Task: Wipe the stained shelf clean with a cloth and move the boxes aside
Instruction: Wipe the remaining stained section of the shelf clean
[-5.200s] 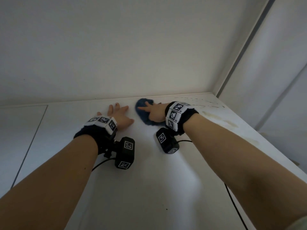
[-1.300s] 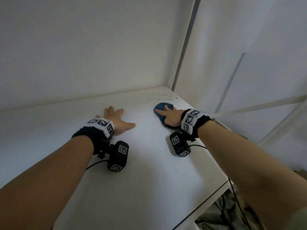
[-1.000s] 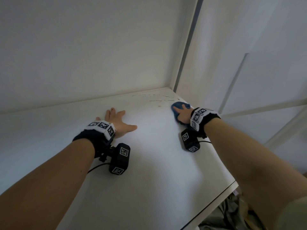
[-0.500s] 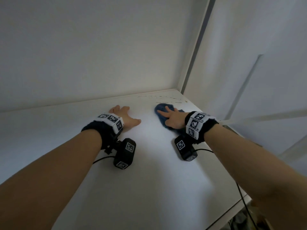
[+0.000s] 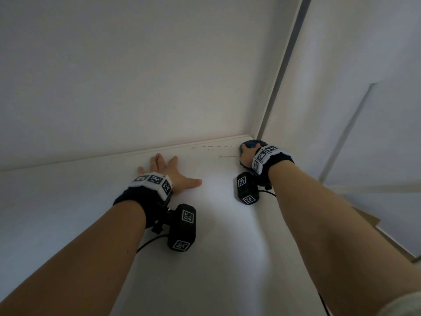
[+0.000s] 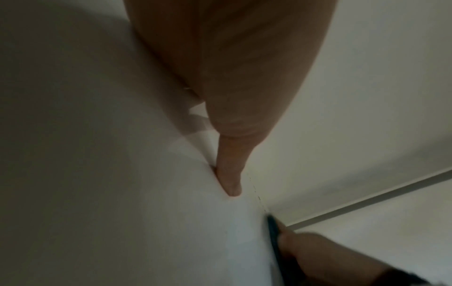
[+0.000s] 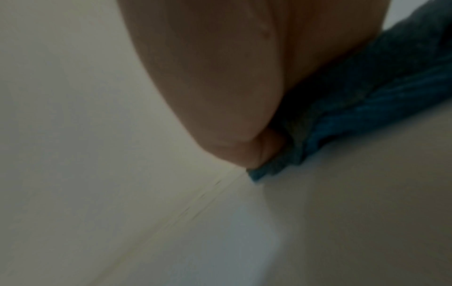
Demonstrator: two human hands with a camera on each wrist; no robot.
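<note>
**Right hand presses the cloth into the shelf's far corner**

Our right hand (image 5: 247,153) sits at about 1 o'clock from the middle of the shelf (image 5: 227,224), pushed into the far corner where the back wall (image 5: 136,76) meets the side panel (image 5: 364,65). It lies on top of the blue cloth (image 5: 251,143), pressing it against the white surface; in the right wrist view the heel of the palm bears down on the bunched fabric (image 7: 367,92), and the cloth's edge reaches the seam with the wall. We cannot tell from any view whether the fingers are curled into the cloth or laid flat over it.

Our left hand (image 5: 169,173) rests at about 11 o'clock, palm down on the bare shelf, fingers spread and straight, thumb pointing toward 3 o'clock. It holds nothing. The left wrist view shows one finger (image 6: 229,174) lying flat against the surface, with the right hand and a sliver of cloth (image 6: 272,230) beyond it toward 5 o'clock.

Between the two hands, along the back edge, we see thin dark stain marks (image 5: 218,147): a broken line near the wall and a short streak (image 5: 227,156) just in front of it, touching the cloth's left side.

Both wrists carry black bands with white coded markers, and a camera block (image 5: 182,228) hangs under each.
</note>
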